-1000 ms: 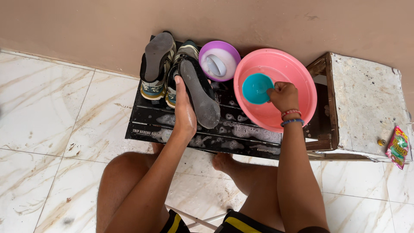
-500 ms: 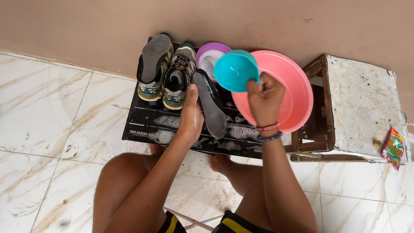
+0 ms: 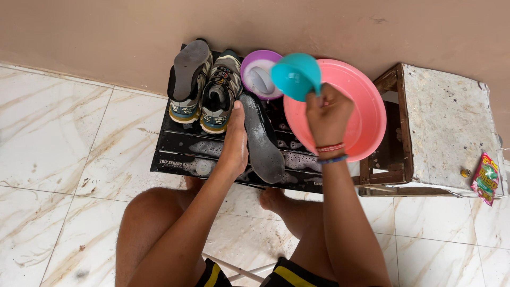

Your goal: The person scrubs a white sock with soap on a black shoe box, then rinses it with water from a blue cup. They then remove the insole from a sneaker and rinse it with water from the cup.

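holding a teal scoop cup [image 3: 295,74] up over the far-left rim of the pink basin [image 3: 366,114], the right hand [image 3: 328,114] has its fingers curled tight round the cup's handle side, mouth of the cup tipped toward the wall; can't tell if there's water in it. just left of the basin the dark insole [image 3: 261,139] lies flat on the soapy black mat [image 3: 183,151], and the left hand [image 3: 234,144] rests flat on the mat w/ its fingers stretched out, touching the insole's left edge, pinning rather than gripping it. further left of the basin, two sneakers [image 3: 204,87] stand leaning on the wall, one sole-out, one laces-out. a purple bowl [image 3: 259,73] sits touching the basin's left rim, partly behind the cup. right of the basin is a worn wooden stool [image 3: 443,127] w/ a small colourful sachet [image 3: 486,178] at its near right corner. risks, imo: cup is held by a thin edge w/ wet soapy fingers, so it could slip & drop into the basin or onto the purple bowl; a fast tip would splash past the insole onto the tiles; insole is only pressed at one side, so on the foam it could slide off the mat's near edge.
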